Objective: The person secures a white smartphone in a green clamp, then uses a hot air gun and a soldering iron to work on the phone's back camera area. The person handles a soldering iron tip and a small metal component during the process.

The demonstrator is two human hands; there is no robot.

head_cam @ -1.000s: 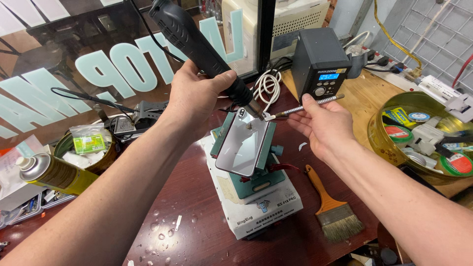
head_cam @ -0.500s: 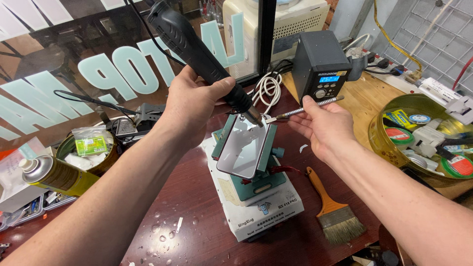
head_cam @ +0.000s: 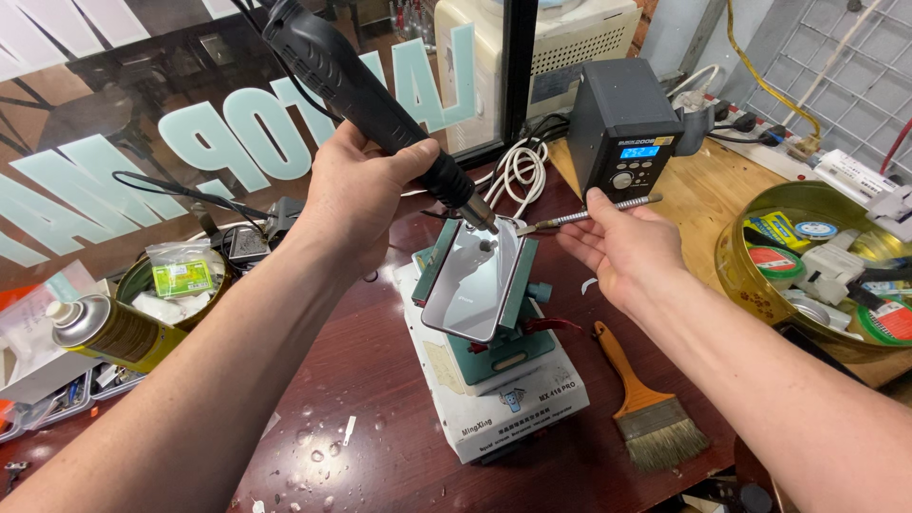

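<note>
Just the one head cam here, looking steeply down and forward over the dark worktop (head_cam: 380,399), close in, both forearms reaching into frame.

The scene is bright and evenly lit from above, with soft shadows. The phone's glass back (head_cam: 472,282) shows pale glare (the window (head_cam: 190,142) at far left reflects too). Focus is sharp; edges bend slightly outward.
</note>
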